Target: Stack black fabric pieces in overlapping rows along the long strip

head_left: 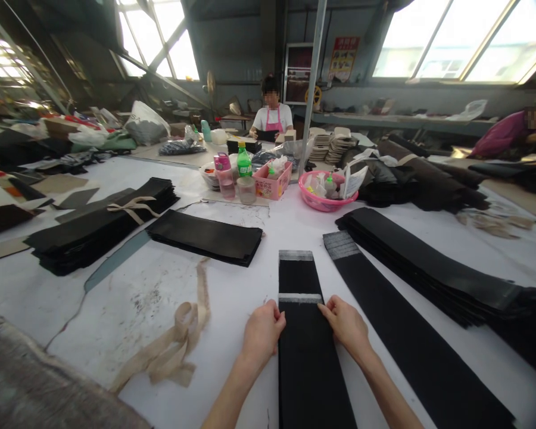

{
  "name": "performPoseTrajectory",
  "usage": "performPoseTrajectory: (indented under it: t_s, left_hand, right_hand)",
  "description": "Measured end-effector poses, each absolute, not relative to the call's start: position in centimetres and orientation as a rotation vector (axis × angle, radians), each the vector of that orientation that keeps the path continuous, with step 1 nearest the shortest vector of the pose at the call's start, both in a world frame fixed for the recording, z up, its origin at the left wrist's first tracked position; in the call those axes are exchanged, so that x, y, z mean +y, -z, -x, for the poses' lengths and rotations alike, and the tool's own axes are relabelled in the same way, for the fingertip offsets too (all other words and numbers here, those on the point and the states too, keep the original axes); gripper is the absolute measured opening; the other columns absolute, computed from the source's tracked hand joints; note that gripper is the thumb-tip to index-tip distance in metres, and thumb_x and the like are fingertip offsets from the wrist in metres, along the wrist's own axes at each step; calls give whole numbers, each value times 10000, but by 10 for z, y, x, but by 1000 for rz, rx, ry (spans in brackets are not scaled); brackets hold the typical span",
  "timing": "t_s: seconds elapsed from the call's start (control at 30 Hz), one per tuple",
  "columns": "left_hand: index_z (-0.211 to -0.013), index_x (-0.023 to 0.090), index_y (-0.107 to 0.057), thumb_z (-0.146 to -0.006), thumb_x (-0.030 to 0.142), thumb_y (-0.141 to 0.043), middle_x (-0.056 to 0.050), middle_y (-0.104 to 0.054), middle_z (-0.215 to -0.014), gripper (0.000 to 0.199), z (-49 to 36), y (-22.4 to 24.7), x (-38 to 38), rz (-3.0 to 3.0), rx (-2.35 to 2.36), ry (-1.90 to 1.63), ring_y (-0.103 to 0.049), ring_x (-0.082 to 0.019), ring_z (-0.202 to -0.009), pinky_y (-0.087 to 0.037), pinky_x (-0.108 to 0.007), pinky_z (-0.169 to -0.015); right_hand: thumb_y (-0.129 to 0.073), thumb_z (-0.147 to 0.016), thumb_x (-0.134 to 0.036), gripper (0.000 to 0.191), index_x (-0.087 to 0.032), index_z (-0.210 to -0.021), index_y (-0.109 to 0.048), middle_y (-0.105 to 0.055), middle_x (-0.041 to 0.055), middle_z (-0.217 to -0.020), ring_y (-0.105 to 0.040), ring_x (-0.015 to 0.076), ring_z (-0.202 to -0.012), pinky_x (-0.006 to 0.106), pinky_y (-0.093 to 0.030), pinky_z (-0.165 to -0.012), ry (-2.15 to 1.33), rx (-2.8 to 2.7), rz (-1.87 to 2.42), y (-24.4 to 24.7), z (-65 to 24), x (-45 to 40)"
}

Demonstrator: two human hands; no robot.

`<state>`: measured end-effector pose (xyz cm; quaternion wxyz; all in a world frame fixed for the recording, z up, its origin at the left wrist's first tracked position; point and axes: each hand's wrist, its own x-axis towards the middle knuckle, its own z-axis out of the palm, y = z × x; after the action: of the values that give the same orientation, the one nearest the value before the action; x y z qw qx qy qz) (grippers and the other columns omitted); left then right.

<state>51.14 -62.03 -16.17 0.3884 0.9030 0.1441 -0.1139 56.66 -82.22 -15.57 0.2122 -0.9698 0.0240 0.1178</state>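
Note:
A long black strip of sheet material [312, 369] lies before me, its top edge a whitish band running across another black piece [297, 275] beneath or beyond it. My left hand [262, 333] pinches the strip's left edge just below that band. At the right edge, level with the band's end, my right hand [346, 325] grips a corner between thumb and finger. To the right lies a second black strip [397, 310] with a greyish, roughened end. Whether the two pieces under my hands are joined cannot be seen.
Black sheets are stacked at right [429, 262], in the middle [205, 235], and tied at left [102, 223]. A beige cloth strip [183, 339] curls at left. Behind stand a pink basin [326, 204], a pink basket [272, 186], bottles [244, 164] and a metal pole [313, 83]. A person [272, 116] sits beyond.

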Motion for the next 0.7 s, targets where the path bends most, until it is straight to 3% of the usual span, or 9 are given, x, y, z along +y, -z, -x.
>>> performPoseTrajectory:
  t_s: [0.17,0.27,0.4,0.57,0.7]
  left_hand:
    - [-927,205,-536,-892,284,-513,-6,-650,-733,90,-507,150,-623,-2672,310,109,-633,-151,-638,-387,-227,-577]
    - [-1048,205,-542,-890,208,-508,-44,-645,-919,162,-503,148,-629,-2815,230,-41,-628,-176,-772,-435,-268,-668]
    - [-1083,215,-585,-881,104,-493,-65,-587,-1139,249,-501,153,-637,-2896,-138,-322,-540,-230,-1059,-428,-378,-900]
    - [-1172,187,-568,-902,99,-457,-77,-571,-1213,305,-500,158,-639,-2941,-292,-327,-514,-242,-1118,-408,-423,-962]
    - [-1226,186,-536,-907,92,-421,-82,-580,-1189,352,-501,153,-637,-2956,-339,-261,-527,-244,-1087,-424,-426,-927]
  right_hand:
    - [-488,-900,-454,265,-237,-756,-534,-655,16,-684,-623,195,-657,262,-227,-494,-233,23,2852,146,-560,-817]
    - [-490,-910,-452,258,-235,-781,-538,-661,18,-697,-631,206,-667,267,-223,-499,-192,6,2900,146,-557,-815]
    - [-516,-901,-456,253,-238,-775,-540,-660,1,-703,-629,202,-682,260,-237,-506,-166,-17,2859,146,-559,-820]
    - [-536,-906,-375,165,-236,-823,-569,-668,1,-770,-615,191,-674,266,-299,-530,-62,-104,2889,136,-566,-826]
    - [-491,-934,-247,127,-236,-964,-614,-662,39,-1001,-603,207,-918,294,-430,-726,226,-523,2806,135,-558,-806]
